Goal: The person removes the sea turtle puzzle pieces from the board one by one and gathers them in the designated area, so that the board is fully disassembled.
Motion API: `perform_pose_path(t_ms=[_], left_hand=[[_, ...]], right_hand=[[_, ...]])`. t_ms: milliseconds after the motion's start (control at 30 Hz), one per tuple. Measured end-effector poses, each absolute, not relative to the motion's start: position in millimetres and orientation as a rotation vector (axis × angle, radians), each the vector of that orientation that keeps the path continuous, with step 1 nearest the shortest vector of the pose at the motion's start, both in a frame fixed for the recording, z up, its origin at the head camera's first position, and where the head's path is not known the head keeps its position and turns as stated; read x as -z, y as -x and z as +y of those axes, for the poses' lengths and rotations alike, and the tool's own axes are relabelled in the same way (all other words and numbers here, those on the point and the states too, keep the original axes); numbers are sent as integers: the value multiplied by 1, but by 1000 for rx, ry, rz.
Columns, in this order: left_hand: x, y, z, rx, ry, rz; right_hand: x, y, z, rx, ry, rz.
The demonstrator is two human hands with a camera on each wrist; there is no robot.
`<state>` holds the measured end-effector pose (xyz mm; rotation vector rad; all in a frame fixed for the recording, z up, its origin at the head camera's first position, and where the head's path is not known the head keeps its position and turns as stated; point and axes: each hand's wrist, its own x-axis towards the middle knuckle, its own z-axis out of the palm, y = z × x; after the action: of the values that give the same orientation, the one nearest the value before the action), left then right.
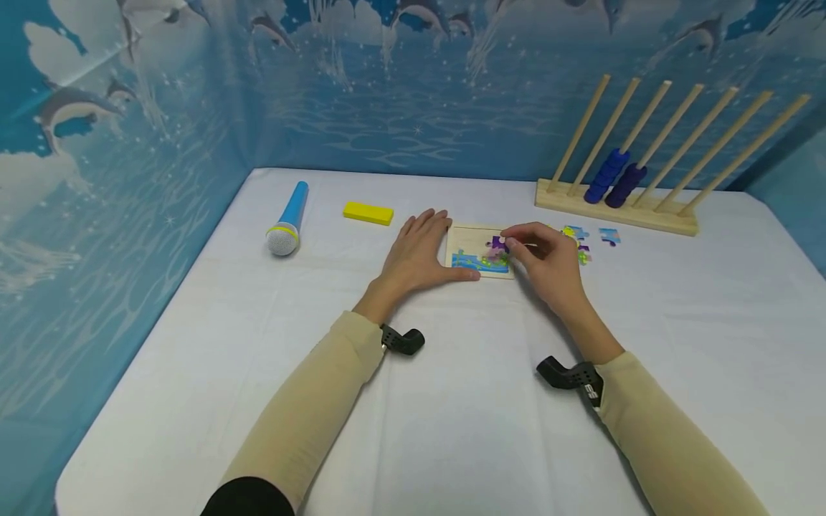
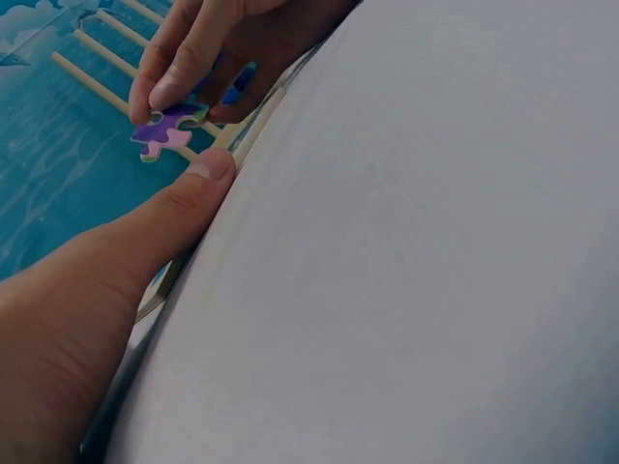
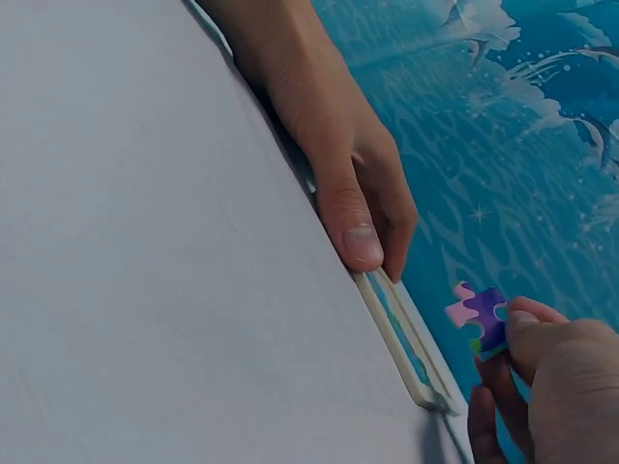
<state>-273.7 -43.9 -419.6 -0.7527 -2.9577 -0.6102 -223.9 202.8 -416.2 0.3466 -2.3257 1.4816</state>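
A small wooden puzzle board (image 1: pixel 477 231) lies on the table, its lower part filled with blue, green and pink pieces. My left hand (image 1: pixel 418 251) lies at the board's left side, fingers straight, the thumb (image 2: pixel 211 162) touching the near edge. Between thumb and fingers my right hand (image 1: pixel 545 261) pinches a purple and pink puzzle piece (image 3: pixel 488 319). In the right wrist view the piece is held up clear of the board frame (image 3: pixel 418 387). Several loose puzzle pieces (image 1: pixel 584 254) lie to the right of the right hand, partly hidden by it.
Another loose piece (image 1: pixel 609 236) lies farther right. Behind stands a wooden peg rack (image 1: pixel 616 209) with dark blue and purple beads on two of its pegs. A yellow block (image 1: pixel 368 213) and a blue toy microphone (image 1: pixel 293 215) lie on the left of the white-covered table (image 1: pixel 464 401).
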Motion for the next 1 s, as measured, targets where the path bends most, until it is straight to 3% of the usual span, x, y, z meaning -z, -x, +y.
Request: perform_pose_path(t_ms=[433, 667, 1000], left_hand=[[422, 275, -43, 622, 755, -2968], [420, 274, -44, 636, 748, -2960], [421, 274, -43, 631, 747, -2958]], right_hand=[[401, 228, 262, -2023, -1, -1946], [400, 225, 302, -1673, 333, -2058], [418, 222, 313, -1115, 613, -2181]])
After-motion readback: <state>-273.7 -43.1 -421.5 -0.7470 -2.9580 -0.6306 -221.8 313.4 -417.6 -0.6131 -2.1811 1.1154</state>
